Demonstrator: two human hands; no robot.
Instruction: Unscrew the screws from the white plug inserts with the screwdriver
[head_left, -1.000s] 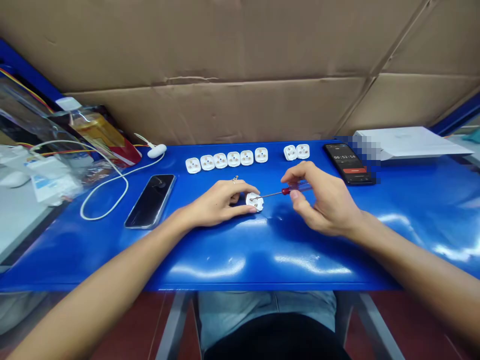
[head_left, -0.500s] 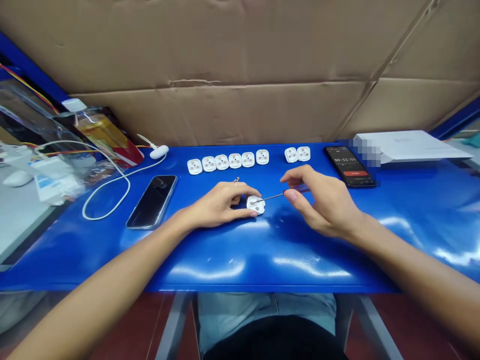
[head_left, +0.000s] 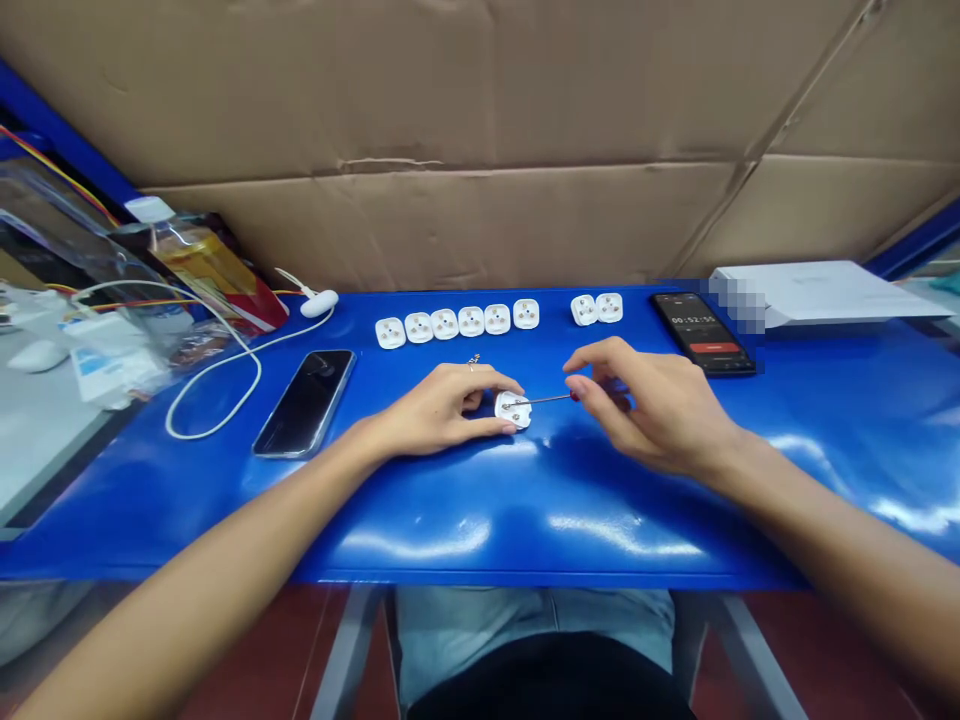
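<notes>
Plug (head_left: pixel 513 409), white, pinned flat on the blue counter (head_left: pixel 525 500) by left hand (head_left: pixel 442 408) fingertips; screwdriver (head_left: pixel 544 399) pinched in right hand (head_left: pixel 660 405), tip on its face. Best held square to the screw, pressed lightly, turned by fingertips only.

White plastic plug (head_left: pixel 512 409) mid blue desk (head_left: pixel 465 520), in left hand (head_left: pixel 439 408); red-handled thin screwdriver (head_left: pixel 544 399) runs right from it into right hand (head_left: pixel 660 415). Six-plug white row (head_left: pixel 457 323) behind, plug pair (head_left: pixel 597 308) right of row. Black phone (head_left: pixel 304 402) left, timer phone (head_left: pixel 703 332) far right.
</notes>
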